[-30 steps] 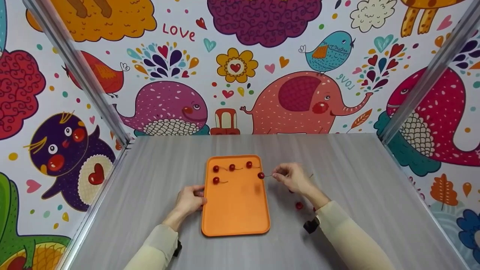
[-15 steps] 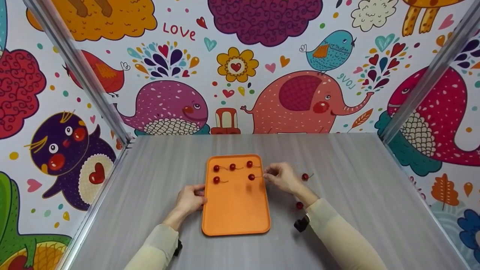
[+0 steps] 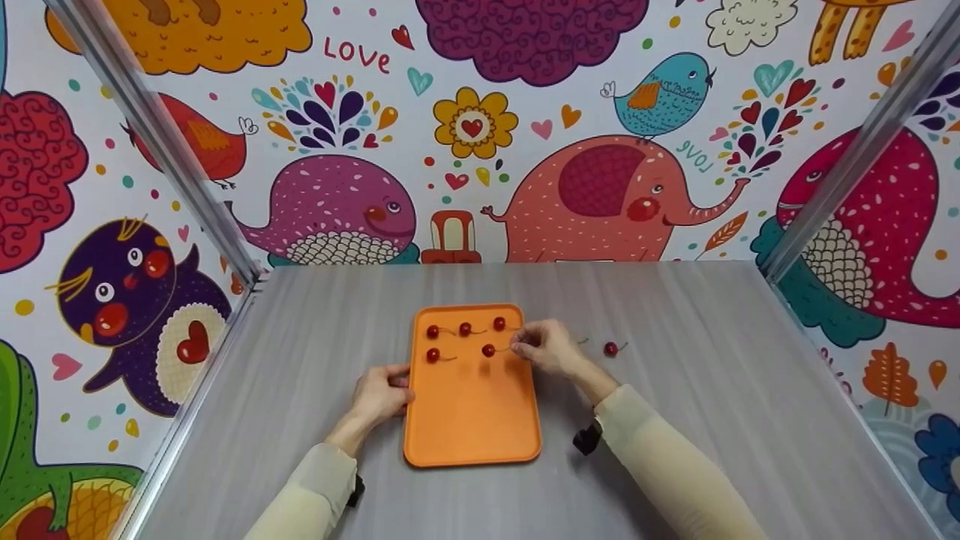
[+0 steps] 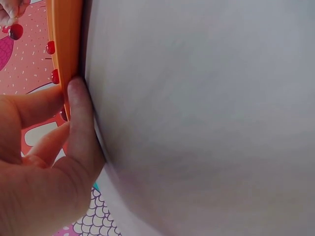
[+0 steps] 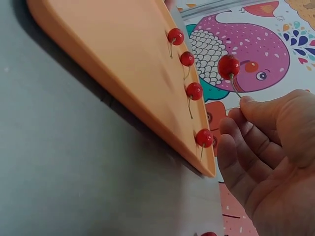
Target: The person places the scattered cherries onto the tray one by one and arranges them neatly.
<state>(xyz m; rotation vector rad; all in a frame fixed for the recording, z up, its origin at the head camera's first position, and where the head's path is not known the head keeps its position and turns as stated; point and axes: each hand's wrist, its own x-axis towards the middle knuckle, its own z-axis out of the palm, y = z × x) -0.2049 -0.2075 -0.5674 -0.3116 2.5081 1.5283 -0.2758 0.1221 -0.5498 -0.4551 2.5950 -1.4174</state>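
An orange tray lies on the grey table. Three cherries sit in a row along its far end, and another cherry lies below them at the left. My right hand pinches the stem of a red cherry and holds it just above the tray, right of that lone cherry. The right wrist view shows this held cherry hanging from my fingertips over the tray. My left hand grips the tray's left rim, thumb against its side.
One loose cherry lies on the table right of the tray, past my right hand. Patterned walls with metal corner posts close in the table at the back and on both sides.
My right hand has carried the cherry leftward from the tray's right edge to over the tray's inside. The left hand and the tray have stayed put.
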